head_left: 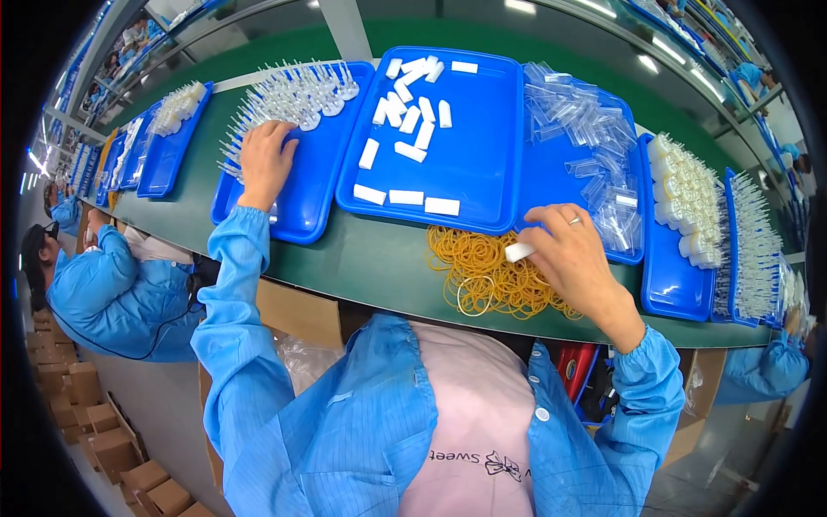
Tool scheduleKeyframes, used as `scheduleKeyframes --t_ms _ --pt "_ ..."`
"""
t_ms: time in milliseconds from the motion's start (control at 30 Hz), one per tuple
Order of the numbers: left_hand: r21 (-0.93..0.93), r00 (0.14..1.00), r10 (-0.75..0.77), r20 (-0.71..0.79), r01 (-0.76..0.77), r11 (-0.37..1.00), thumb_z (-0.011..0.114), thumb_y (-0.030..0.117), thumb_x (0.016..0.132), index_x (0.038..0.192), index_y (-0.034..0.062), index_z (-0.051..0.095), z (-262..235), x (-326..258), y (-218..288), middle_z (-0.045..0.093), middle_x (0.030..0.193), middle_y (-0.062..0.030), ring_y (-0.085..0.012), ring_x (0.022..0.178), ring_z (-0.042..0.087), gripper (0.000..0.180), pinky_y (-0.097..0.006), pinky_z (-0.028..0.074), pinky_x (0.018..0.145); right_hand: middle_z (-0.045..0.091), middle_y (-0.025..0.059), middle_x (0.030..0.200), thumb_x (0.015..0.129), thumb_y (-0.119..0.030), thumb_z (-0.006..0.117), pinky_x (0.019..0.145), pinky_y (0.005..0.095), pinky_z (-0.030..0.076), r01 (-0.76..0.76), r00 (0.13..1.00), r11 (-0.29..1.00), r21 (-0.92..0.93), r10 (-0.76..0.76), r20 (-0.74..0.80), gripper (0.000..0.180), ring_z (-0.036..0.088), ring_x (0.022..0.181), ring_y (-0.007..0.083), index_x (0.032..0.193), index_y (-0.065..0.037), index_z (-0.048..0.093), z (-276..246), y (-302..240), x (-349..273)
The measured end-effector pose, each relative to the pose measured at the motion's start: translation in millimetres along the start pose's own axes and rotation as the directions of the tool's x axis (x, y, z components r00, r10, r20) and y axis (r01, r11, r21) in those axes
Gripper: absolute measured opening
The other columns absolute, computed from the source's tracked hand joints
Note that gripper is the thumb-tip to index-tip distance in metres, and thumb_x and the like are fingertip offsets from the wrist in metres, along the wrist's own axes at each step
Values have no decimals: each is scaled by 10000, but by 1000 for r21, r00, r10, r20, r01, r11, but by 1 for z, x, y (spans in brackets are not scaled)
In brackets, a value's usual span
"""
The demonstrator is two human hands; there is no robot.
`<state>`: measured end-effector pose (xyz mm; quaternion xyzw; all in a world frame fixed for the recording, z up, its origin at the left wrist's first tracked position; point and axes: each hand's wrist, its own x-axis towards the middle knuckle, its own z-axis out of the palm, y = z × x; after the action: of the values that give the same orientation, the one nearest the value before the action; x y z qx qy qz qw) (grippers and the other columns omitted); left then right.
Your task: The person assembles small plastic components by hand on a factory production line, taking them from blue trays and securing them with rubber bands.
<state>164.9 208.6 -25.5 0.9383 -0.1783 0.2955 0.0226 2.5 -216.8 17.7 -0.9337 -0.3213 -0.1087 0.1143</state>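
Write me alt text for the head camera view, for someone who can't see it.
A person in a blue coat works at a green table: the left hand reaches into a blue tray of clear plastic pieces, while the right hand holds a small white block over a pile of yellow rubber bands.

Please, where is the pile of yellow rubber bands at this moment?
In the head view, the rubber bands lie on the green table, right of centre, just in front of the middle blue tray and beside the right hand.
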Motion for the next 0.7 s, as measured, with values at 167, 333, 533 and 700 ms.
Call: scheduleKeyframes --t_ms 167,333,533,700 --pt "278 998 49 41 -59 959 695 172 743 1100 110 616 -4 -3 -2 598 1090 -68 -277 1126 502 371 -422 331 1030 595 76 931 804 -49 618 890 414 398 -147 983 966 210 166 -75 172 574 879 272 974 -70 623 -5 17 -13" --pt "318 998 56 -17 -47 947 687 157 755 1016 110 659 -8 -2 -7 598 1056 -68 -267 1106 512 267 -423 348 1013 588 94 828 844 -31 583 675 329 443 -251 946 885 393 310 -93 200 571 734 234 1037 -44 632 -9 21 -17" --pt "-174 974 -162 -161 133 976 603 127 872 952 63 653 -46 -3 33 612 1047 -77 -255 901 616 114 -365 493 797 564 27 802 855 -19 568 594 263 410 -292 814 637 713 557 -165 176 477 644 84 1018 -11 633 -19 12 -24" --pt "-940 815 -480 324 333 -70 545 194 955 1116 47 484 -85 -36 108 597 1079 -91 -226 945 651 227 -303 543 759 608 43 869 922 -111 566 614 188 411 -103 808 228 968 586 -52 126 519 694 51 988 -21 625 -33 -11 -32"
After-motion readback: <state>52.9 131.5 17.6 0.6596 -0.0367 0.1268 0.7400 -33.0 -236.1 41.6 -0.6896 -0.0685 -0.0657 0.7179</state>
